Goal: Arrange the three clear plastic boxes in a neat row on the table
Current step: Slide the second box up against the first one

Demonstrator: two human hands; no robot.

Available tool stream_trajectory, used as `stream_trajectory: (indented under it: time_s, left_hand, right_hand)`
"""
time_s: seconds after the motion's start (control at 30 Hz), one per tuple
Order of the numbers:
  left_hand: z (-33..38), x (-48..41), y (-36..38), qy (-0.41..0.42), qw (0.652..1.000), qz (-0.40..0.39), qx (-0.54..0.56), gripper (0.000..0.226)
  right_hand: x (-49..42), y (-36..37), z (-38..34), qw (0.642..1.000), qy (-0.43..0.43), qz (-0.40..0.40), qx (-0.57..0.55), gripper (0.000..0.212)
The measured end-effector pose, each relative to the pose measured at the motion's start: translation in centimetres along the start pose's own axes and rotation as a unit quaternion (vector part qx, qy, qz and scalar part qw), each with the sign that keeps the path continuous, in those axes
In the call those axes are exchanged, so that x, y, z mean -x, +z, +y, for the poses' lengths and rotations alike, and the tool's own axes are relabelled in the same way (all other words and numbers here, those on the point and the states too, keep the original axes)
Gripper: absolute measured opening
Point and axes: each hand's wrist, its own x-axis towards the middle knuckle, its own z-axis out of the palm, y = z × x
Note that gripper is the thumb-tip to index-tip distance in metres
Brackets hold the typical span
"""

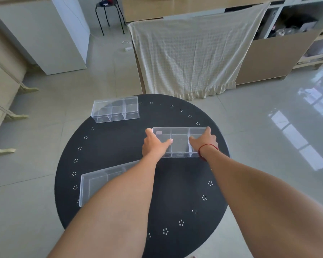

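Fingers of both hands are spread and clamped on the middle box (179, 141): left hand (154, 144) on its left end, right hand (203, 141) on its right end. Its long axis runs left-right across the worktop (175, 192). Far box (116, 108) sits well apart up-left; near box (99, 183) lies skewed under your left forearm. You'll likely have to bring those two into line.

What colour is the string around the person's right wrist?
Red. The thin string shows clearly in the head view, on the wrist of the right hand gripping the clear box.
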Motion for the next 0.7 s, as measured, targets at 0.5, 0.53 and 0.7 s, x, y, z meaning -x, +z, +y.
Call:
stream_trajectory:
  time_s: [0.5, 0.53, 0.7]
  left_hand:
    - [-11.8, -6.1, -13.2, -0.043, 0.994, 0.098, -0.01, 0.037]
    - [-12.4, -6.2, -13.4, -0.044, 0.995, 0.09, -0.005, 0.042]
    - [-14.5, -6.9, -13.4, -0.048, 0.998, 0.025, -0.002, 0.079]
  right_hand:
    - [5.3, 12.9, -12.9, 0.978, -0.116, -0.154, 0.078, 0.075]
    - [5.4, 13.5, -13.1, 0.976, -0.121, -0.16, 0.085, 0.076]
    - [5.4, 15.8, -12.8, 0.964, -0.144, -0.186, 0.121, 0.083]
